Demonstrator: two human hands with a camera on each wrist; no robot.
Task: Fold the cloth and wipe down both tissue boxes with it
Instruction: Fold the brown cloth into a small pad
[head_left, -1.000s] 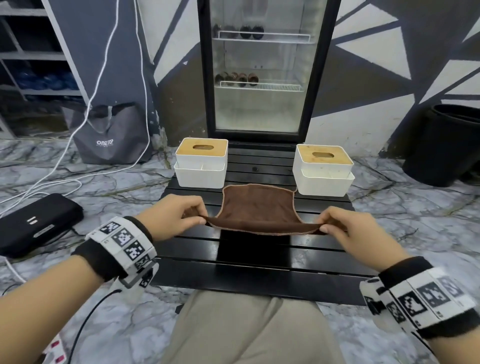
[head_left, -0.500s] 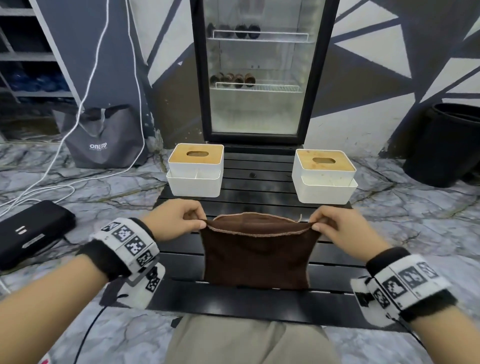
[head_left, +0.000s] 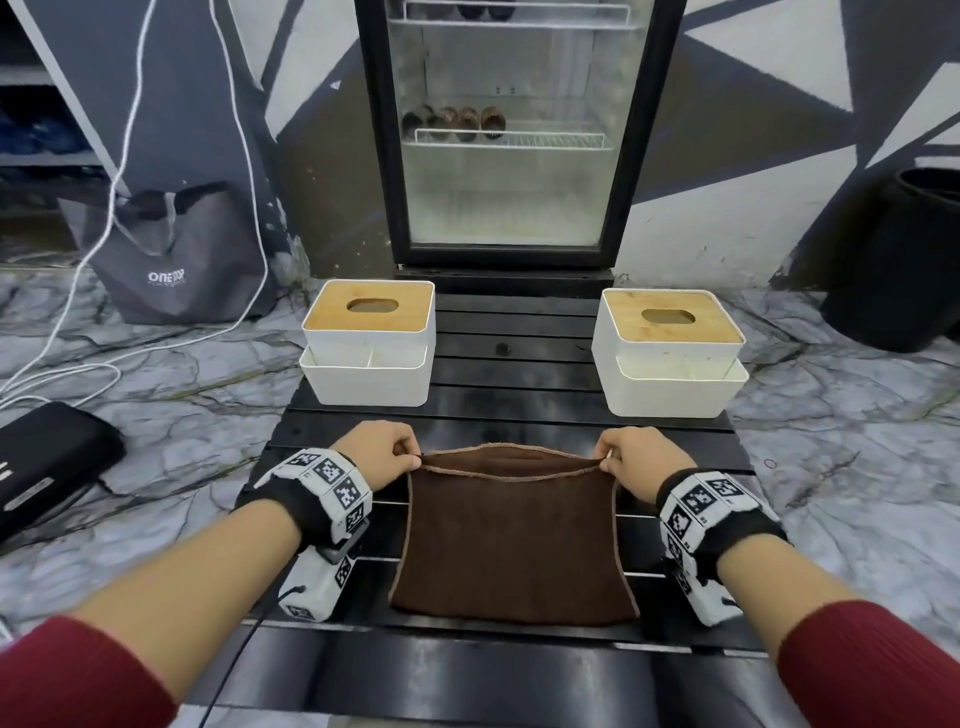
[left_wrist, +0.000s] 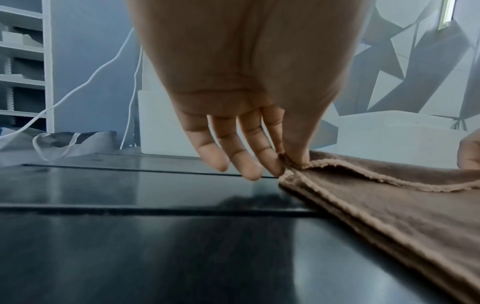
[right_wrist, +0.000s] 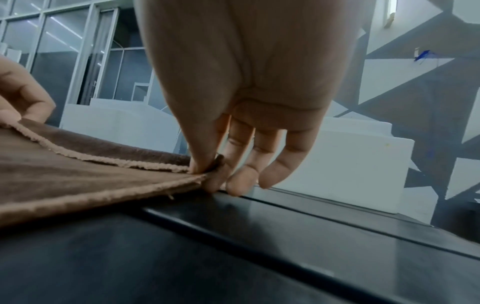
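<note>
Brown cloth lies doubled on the black slatted table, its fold toward the person and its two free edges on the far side. The left hand pinches the far left corner and the right hand pinches the far right corner, thumb against forefinger. The left tissue box and the right tissue box stand beyond the cloth, each nearer to the hand on its own side. On the grey bag I read "ONE STOP".

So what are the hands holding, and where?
The brown cloth: the left hand pinches its far left corner, the right hand its far right corner.
</note>
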